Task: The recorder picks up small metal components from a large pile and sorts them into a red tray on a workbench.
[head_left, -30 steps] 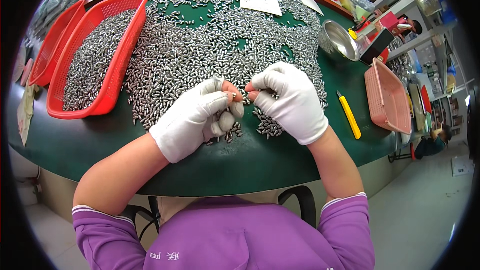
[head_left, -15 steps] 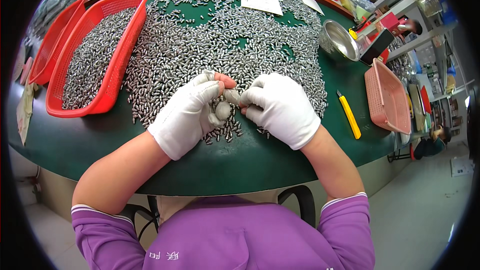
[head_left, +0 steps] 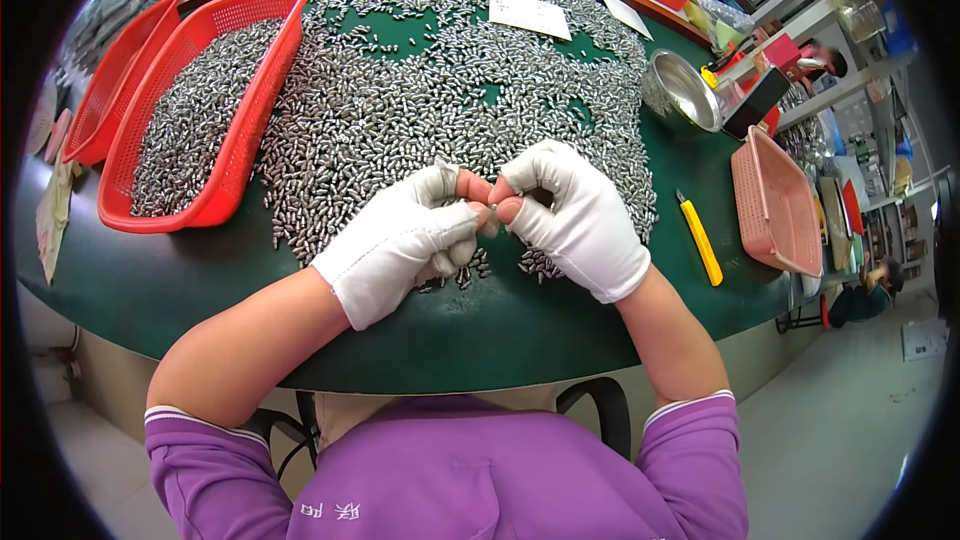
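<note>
Both my hands wear white gloves with some fingertips bare, and they meet over the near part of a wide spread of small shiny metal pieces [head_left: 400, 110]. My left hand [head_left: 410, 240] is closed, thumb and forefinger pinched, the other fingers curled under. Fingertip to fingertip with it, my right hand [head_left: 580, 225] also pinches. Whatever lies between the fingertips is too small and covered to name. A few loose pieces lie on the green table [head_left: 420, 355] just below the hands.
At the left, a red basket [head_left: 290, 70] holds a heap of the same pieces, beside another red basket [head_left: 105, 80]. A steel bowl [head_left: 685, 90], a yellow utility knife [head_left: 702, 240] and a pink basket [head_left: 775, 200] stand at the right. Paper slips [head_left: 528, 12] lie on the far pieces.
My hands have come together, the right one turning so its thumb and forefinger meet the left fingertips. The left hand's lower fingers have curled in. The view has shifted slightly.
</note>
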{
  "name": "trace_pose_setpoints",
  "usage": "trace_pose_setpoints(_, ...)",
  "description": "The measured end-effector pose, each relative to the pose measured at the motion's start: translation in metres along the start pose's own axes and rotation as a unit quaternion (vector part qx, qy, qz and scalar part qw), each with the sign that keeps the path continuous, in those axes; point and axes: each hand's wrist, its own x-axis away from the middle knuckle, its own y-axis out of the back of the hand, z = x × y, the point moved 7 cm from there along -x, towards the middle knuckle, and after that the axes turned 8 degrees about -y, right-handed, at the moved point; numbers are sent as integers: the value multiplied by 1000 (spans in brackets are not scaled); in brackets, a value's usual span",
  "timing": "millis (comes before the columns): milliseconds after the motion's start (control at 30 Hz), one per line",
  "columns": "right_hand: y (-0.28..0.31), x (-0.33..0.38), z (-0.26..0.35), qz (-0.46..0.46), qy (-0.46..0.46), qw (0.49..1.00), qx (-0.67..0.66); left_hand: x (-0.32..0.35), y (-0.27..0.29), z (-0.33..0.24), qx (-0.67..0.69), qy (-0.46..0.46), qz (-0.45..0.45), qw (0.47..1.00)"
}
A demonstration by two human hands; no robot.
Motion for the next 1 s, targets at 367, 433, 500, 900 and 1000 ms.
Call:
trace_pose_setpoints(367, 2, 1, 2, -11, -8, 999, -51, -1, -1, 3, 7, 13, 29, 999)
trace_pose_setpoints(433, 4, 1, 7, -25, 31, 999, -8, -1, 0, 2, -2, 2, 23, 1000)
trace_pose_setpoints(500, 4, 2, 8, -20, 35, 999, 6, 0, 0, 0, -11, -9, 17, 1000)
trace_pose_setpoints(900, 3, 2, 9, -35, 63, 997, 21, 0, -1, -2, -96, -28, 12, 995)
trace_pose_setpoints(1000, 3, 0, 7, -8, 33, 999, 16, 1, 0, -2, -115, -24, 7, 993)
